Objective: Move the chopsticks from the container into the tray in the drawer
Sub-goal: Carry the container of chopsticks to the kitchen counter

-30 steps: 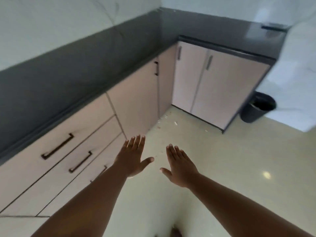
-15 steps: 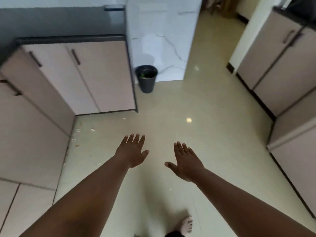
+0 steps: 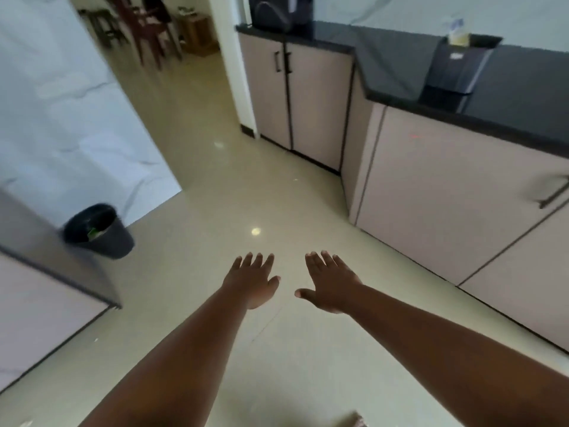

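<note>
Chopsticks out of view, left hand point(image 3: 253, 280) – right hand point(image 3: 331, 285) – fingers spread, holding nothing

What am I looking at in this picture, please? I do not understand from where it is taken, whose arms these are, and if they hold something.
The picture comes from one wide-angle camera worn on a person's head, looking forward and down. There is no machine: the two bare arms belong to that person. The left hand and the right hand are stretched out above the floor, fingers straight, and hold nothing.

The room is a kitchen. On the right stand cabinets under a dark countertop, which carries a dark appliance. On the left a black bin stands on the floor. Through the doorway behind, chairs show. No chopsticks, container or open drawer can be seen here.
</note>
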Motion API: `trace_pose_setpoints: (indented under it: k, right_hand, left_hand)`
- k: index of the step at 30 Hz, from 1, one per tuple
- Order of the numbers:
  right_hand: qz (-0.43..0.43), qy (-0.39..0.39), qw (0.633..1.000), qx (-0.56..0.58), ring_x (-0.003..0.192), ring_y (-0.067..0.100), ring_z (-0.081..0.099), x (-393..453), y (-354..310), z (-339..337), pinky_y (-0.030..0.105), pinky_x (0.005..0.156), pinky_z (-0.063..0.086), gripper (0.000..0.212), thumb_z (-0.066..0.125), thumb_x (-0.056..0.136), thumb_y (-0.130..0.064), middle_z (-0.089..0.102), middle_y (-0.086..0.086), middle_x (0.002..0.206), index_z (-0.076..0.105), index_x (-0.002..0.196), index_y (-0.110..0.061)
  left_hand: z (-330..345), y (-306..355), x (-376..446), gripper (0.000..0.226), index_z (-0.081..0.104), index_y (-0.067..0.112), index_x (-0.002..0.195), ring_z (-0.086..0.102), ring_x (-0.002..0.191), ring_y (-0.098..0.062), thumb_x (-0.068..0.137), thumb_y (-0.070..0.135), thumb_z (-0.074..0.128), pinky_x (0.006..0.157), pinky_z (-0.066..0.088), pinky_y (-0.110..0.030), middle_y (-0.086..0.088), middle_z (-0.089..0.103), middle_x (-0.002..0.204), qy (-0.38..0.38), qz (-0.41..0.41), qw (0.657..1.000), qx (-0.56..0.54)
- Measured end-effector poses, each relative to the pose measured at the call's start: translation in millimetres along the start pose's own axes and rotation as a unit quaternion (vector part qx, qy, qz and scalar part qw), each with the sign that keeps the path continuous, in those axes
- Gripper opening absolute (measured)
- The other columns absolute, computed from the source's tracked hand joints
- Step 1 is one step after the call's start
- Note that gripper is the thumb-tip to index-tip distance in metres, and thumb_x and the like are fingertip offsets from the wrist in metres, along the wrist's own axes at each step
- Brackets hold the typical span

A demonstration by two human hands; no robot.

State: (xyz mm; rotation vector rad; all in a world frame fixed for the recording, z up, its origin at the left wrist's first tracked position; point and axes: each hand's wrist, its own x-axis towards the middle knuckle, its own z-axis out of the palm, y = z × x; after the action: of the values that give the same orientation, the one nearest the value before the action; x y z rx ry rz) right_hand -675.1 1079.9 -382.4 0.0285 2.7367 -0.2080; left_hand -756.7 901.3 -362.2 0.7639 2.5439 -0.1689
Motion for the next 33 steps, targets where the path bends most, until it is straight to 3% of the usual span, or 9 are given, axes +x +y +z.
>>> trace_pose_setpoints:
  k: [13,22,28,31,33]
  right_hand:
    - [0.227,0.075,0.964,0.113,0.15,0.029,-0.005,47,158,-91,0.041,0.12,-0.002,0.092,0.026,0.093,-0.068,-0.005,0.013,0.163,-0.005,0.154,-0.006]
    - [0.327,0.185,0.92,0.112,0.149,0.028,-0.008,104,219,-217,0.042,0.121,-0.002,0.092,0.02,0.091,-0.071,-0.008,0.012,0.162,-0.006,0.154,-0.008]
    - [0.369,0.21,0.902,0.079,0.148,0.025,-0.015,113,274,-254,0.043,0.121,-0.004,0.09,0.021,0.092,-0.069,-0.013,0.008,0.162,-0.011,0.153,-0.011]
    - [0.403,0.22,0.884,0.087,0.148,0.023,-0.015,118,319,-273,0.042,0.121,-0.005,0.103,0.0,0.076,-0.079,-0.012,0.007,0.163,-0.01,0.153,-0.011]
    - [0.411,0.232,0.875,0.104,0.148,0.023,-0.016,125,351,-282,0.042,0.121,-0.005,0.097,0.007,0.084,-0.076,-0.012,0.006,0.163,-0.01,0.154,-0.011]
  left_hand:
    - [-117,102,171,0.072,-0.005,0.021,0.155,-0.002,0.15,-0.027,0.098,0.058,0.019,0.121,-0.001,-0.045,-0.008,-0.002,0.164,0.002,0.123,0.992,0.024]
    - [-282,162,284,0.076,-0.006,0.024,0.155,-0.005,0.15,-0.026,0.096,0.063,0.022,0.121,-0.003,-0.042,-0.006,-0.006,0.163,0.111,0.259,0.959,0.03]
    - [-331,199,330,0.079,-0.013,0.026,0.153,-0.009,0.149,-0.025,0.095,0.066,0.022,0.119,-0.006,-0.042,-0.004,-0.012,0.162,0.129,0.301,0.944,0.03]
    - [-352,221,362,0.08,-0.015,0.026,0.153,-0.011,0.149,-0.025,0.094,0.066,0.021,0.119,-0.006,-0.042,-0.004,-0.014,0.162,0.139,0.313,0.939,0.034]
    - [-363,235,381,0.081,-0.017,0.025,0.152,-0.012,0.149,-0.025,0.094,0.066,0.022,0.119,-0.006,-0.042,-0.005,-0.016,0.162,0.134,0.308,0.942,0.02]
